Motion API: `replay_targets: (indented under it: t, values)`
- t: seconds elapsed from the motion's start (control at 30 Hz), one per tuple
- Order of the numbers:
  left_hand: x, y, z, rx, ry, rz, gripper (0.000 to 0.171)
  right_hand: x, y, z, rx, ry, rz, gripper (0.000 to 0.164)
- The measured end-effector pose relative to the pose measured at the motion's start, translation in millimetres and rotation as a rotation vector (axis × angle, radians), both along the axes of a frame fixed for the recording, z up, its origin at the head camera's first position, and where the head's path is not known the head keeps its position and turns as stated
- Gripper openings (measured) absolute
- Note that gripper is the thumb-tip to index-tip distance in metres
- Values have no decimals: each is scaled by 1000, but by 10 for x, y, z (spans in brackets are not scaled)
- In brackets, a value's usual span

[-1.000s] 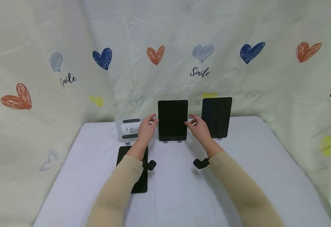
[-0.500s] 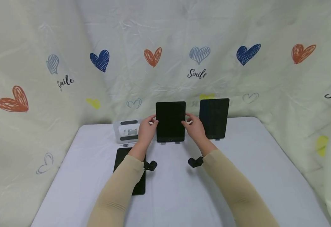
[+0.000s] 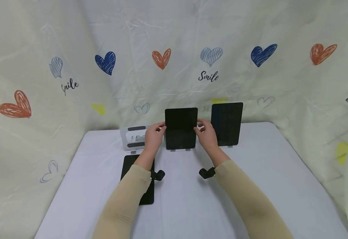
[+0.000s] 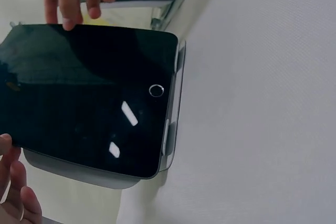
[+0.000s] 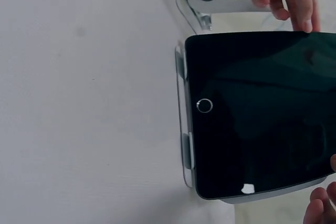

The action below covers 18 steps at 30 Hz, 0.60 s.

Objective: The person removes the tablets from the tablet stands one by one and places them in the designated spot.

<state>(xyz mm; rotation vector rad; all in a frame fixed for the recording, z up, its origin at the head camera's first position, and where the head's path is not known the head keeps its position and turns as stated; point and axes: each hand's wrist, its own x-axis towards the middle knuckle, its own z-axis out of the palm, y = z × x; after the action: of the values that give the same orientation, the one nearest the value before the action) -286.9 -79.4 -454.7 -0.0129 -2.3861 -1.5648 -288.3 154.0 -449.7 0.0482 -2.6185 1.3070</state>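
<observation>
A black tablet [image 3: 180,129] stands upright, leaning slightly, in the middle of the table's back edge. My left hand [image 3: 153,137] pinches its left side edge between thumb and fingers. On the opposite side edge, my right hand [image 3: 207,136] has its thumb at the front and fingers behind. In the left wrist view, the tablet's lower edge with the round home button sits at the clips of a stand [image 4: 79,169]. The stand's back plate is mostly hidden behind the tablet.
To the right, another black tablet [image 3: 227,124] stands on its own stand. A grey stand [image 3: 124,141] with dark pads, bearing no tablet, is on the left. In front of it a third tablet [image 3: 147,196] lies flat, partly under my left forearm. A patterned curtain [image 3: 174,86] hangs behind.
My right hand has closed in on the middle tablet's right edge and taken hold. The tablet's top has tipped slightly towards me. My left hand stays at the left edge.
</observation>
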Motion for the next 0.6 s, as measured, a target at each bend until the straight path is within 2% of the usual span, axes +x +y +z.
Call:
replay_targets:
  t: [0.37,0.6]
  values:
    - [7,-4,-51,-8,60,-19,40,27,-32,-71,22,34,1,46]
    - [34,30,-14,-16,87,-31,42,56,10,-74,-54,45,12,45]
